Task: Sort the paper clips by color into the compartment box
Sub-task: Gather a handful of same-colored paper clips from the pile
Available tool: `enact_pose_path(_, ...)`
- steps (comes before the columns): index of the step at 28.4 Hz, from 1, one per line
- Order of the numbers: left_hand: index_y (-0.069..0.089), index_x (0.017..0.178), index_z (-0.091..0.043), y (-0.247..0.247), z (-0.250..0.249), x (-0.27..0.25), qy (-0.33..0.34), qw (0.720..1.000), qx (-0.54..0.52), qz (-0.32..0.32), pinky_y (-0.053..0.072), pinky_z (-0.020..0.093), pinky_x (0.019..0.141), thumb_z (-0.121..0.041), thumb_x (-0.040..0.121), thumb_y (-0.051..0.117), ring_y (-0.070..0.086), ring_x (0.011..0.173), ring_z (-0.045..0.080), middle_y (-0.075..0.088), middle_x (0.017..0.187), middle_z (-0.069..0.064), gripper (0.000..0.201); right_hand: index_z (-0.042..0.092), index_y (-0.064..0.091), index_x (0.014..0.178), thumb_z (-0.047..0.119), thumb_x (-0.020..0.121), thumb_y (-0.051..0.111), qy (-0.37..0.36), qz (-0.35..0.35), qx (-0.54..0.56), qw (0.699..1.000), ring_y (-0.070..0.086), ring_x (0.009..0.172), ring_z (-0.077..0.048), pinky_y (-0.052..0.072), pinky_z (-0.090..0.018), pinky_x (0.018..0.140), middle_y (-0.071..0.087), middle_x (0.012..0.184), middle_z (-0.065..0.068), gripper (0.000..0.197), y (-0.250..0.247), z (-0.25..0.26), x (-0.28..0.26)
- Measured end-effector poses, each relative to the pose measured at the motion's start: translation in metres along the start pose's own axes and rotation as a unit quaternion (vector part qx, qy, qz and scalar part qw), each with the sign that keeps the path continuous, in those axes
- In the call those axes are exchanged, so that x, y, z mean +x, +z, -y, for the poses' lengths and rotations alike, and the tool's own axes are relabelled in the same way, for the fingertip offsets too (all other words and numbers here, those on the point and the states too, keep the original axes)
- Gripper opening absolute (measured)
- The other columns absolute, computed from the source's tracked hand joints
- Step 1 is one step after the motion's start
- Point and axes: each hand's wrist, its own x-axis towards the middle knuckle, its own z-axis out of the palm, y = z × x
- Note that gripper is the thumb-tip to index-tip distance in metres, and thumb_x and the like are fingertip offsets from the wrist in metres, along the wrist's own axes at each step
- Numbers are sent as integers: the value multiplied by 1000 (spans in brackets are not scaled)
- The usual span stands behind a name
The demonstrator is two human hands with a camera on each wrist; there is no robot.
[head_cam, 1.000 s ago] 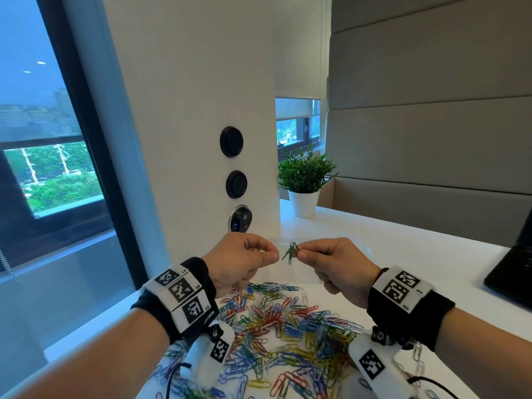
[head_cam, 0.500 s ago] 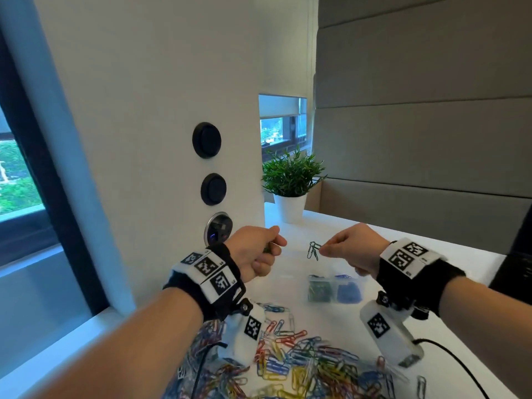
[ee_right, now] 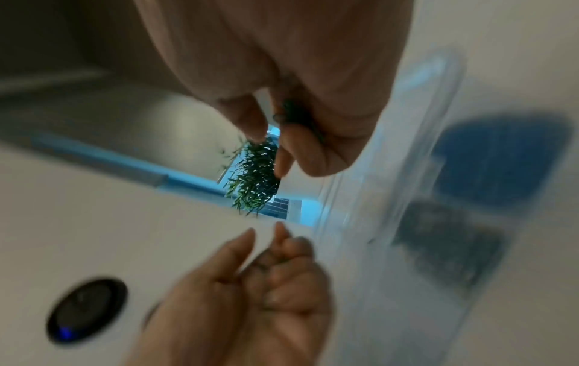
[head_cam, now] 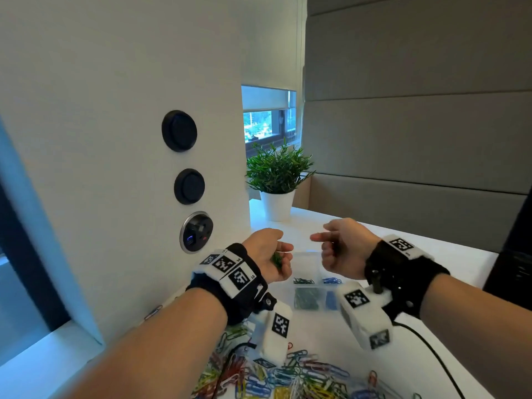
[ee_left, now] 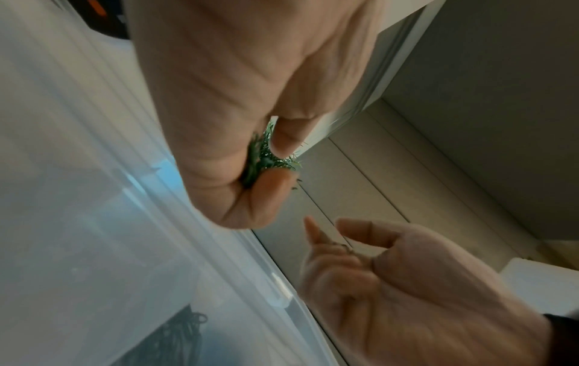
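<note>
Head view: left hand (head_cam: 269,254) grip clutches green paper clips (head_cam: 277,259), mostly hidden; right hand (head_cam: 344,246) loosely curled, empty.

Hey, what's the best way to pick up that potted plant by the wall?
Grip the white pot, not the leaves. It stands upright on the table, its smooth wall bare below the foliage, so come from the side and wrap your fingers around it.

1. A white pillar (head_cam: 121,139) carries two black round switches (head_cam: 179,131) and a socket (head_cam: 196,231).
2. Grey padded wall panels (head_cam: 417,125) rise behind the white table (head_cam: 449,254).
3. A potted plant (head_cam: 277,180) stands below a small window (head_cam: 269,116).
</note>
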Motion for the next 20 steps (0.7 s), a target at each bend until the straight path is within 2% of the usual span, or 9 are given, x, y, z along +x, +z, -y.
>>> enact_pose_path(3,50,88,-2,-3,1,-1,-11,1000,-23,-3,38,25,53,-31,103,37,40,59,17,44,76,11,34,-1,57,90,31,98,41,4,3,45,999,46,63,-23,44,-33,64,47,71,-11,37,8,-3,6)
enact_pose_path(6,48,94,-1,-7,0,-2,-10,999,-39,-9,41,28,57,-31,102,38,42,64,20,44,79,12,33,-2,57,103,32,98,40,-23,0,-4,1000,49,76,-26,40,-33,68,57,94,-20,38,13,-10,6)
enact_pose_path(8,49,100,1,-8,-1,-1,-6,999,-41,-10,45,33,59,-31,102,39,44,68,23,44,83,13,33,-7,57,113,26,99,38,-34,3,-23,999,54,99,-32,42,-36,86,57,119,-24,41,11,-13,3)
enact_pose_path(10,49,106,3,-7,-1,-2,-5,999,-47,-7,47,36,62,-30,102,40,45,71,25,43,86,14,34,-11,54,121,13,98,34,-46,10,-33,998,46,128,-39,36,-41,108,51,137,-24,39,4,-13,-5)
enact_pose_path(13,47,109,2,0,0,-5,-8,999,-53,2,48,36,64,-29,102,40,44,75,26,41,89,15,32,-4,62,113,-2,95,39,-123,-16,-152,981,53,125,-34,39,-43,110,58,131,-20,29,-11,-13,-10)
enact_pose_path(15,44,113,2,4,0,-4,-8,998,-58,12,45,37,64,-29,102,40,43,84,28,40,98,16,33,6,69,106,-2,92,45,-201,-39,-371,906,60,113,-23,42,-36,107,65,122,-9,30,-19,-17,-16)
enact_pose_path(17,40,119,4,8,0,-3,-10,998,-52,33,44,40,68,-34,102,41,46,85,29,39,107,19,42,12,66,122,7,93,48,-220,-8,-563,796,55,117,-16,38,-27,107,61,129,-2,35,-26,-23,-19)
enact_pose_path(18,38,125,5,10,1,-2,-9,998,-41,48,45,41,70,-38,101,42,49,86,31,40,114,21,50,15,64,127,11,93,48,-226,7,-614,756,54,121,-16,38,-26,106,59,133,0,37,-28,-28,-20)
enact_pose_path(20,27,140,7,13,3,-1,-5,997,-25,75,46,41,72,-45,100,41,54,100,35,36,138,25,66,16,65,125,12,93,47,-240,30,-658,713,55,120,-18,39,-24,101,62,131,0,38,-30,-35,-22)
